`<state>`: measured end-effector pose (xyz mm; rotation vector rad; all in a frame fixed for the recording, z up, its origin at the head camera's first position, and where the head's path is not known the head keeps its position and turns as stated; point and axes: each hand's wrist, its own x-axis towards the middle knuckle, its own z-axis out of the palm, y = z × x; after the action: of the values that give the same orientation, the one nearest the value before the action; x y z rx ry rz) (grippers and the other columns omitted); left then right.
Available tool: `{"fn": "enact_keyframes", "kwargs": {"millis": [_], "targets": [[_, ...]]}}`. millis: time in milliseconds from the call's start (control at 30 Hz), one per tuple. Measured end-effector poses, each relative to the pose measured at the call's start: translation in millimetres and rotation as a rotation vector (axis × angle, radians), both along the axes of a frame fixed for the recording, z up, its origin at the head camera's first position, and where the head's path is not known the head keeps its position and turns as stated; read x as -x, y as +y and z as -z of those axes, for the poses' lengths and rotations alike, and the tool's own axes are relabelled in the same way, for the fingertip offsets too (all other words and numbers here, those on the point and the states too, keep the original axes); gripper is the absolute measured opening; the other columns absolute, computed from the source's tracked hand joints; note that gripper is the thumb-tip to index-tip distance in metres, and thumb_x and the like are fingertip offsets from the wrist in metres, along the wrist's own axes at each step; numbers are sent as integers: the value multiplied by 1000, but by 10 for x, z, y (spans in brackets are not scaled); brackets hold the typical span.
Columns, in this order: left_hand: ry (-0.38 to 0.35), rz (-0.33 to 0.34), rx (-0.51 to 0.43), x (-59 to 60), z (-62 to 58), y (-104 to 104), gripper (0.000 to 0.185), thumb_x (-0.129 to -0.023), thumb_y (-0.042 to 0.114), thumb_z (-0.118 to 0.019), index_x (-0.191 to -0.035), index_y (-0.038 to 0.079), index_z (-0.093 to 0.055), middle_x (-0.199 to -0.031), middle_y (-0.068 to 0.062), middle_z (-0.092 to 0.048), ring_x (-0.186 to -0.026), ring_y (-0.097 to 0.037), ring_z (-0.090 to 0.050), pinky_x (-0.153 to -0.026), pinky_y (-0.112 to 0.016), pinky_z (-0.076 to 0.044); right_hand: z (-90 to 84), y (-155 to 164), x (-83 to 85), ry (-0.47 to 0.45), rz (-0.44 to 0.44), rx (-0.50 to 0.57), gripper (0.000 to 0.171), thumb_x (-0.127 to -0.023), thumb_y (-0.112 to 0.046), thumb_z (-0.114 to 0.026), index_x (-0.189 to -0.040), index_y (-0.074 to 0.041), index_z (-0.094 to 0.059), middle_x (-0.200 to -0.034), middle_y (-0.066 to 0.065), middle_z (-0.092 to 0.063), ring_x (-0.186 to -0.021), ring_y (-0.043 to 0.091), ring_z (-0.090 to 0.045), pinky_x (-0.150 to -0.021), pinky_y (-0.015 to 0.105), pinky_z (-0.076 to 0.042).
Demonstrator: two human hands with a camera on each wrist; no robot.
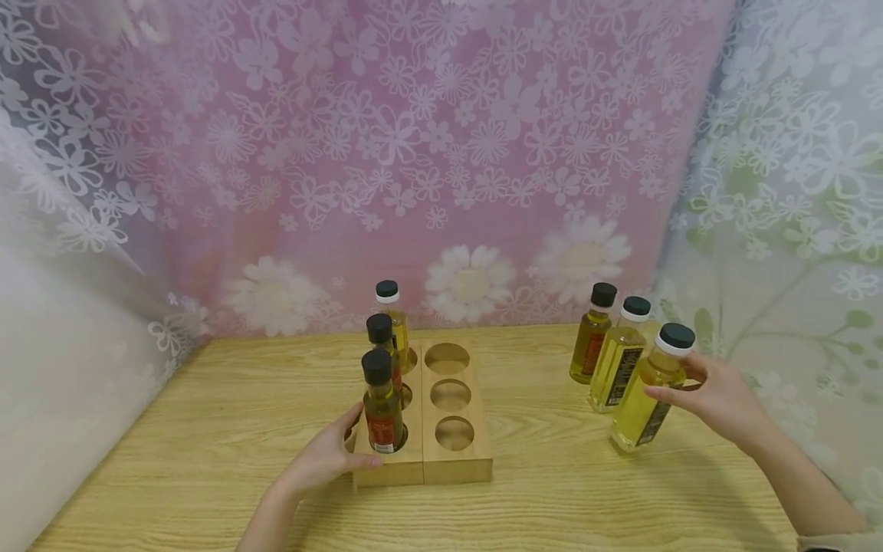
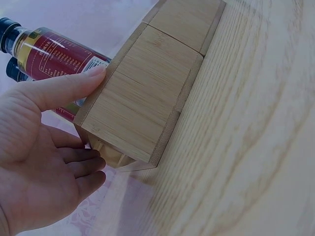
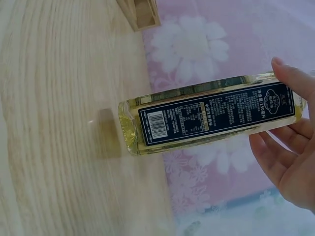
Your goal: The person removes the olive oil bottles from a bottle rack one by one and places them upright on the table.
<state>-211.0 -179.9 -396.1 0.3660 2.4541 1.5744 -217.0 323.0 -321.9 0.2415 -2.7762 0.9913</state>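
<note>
A wooden holder [image 1: 455,460] [image 2: 142,93] with six round holes sits mid-table. Three dark-capped oil bottles fill its left column, the nearest one [image 1: 382,414] [image 2: 54,56] red-labelled; the right column's holes [image 1: 450,395] are empty. My left hand [image 1: 320,460] [image 2: 44,162] rests at the holder's front-left corner, thumb laid flat on the wood and fingers loose beside it. My right hand [image 1: 717,399] [image 3: 290,162] grips the upper part of a yellow oil bottle [image 1: 645,406] [image 3: 211,115] with a black label. That bottle is tilted, its base close to the table.
Two more oil bottles [image 1: 591,345] [image 1: 618,368] stand upright just behind the held one at the right. The wooden table [image 1: 207,429] is backed by floral curtains on three sides. The holder's corner [image 3: 140,12] shows at the top of the right wrist view.
</note>
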Motion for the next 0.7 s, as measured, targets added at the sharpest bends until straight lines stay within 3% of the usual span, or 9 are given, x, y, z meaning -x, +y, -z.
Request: {"fn": "enact_keyframes", "kwargs": {"millis": [500,700], "targets": [[-2,0,-12,1,25,2,103,-74,25,-79,-146,-7,-13,-149,-29,-11,-132,-52,-14,-103,-61,-18,155,105,45,-4,29,-11,68,-84,-34,-69,-130,9,-45,-122,31,-51,-101,46,-55,-67,42,-51],[1,-2,-11,6,23,-1,104,-74,25,-80,-146,-7,-12,-149,-28,-11,-132,-51,-13,-104,-60,-18,154,109,60,7,27,-16,66,-83,-31,-71,-129,10,-45,-119,33,-52,-95,43,-60,-63,35,-51]]}}
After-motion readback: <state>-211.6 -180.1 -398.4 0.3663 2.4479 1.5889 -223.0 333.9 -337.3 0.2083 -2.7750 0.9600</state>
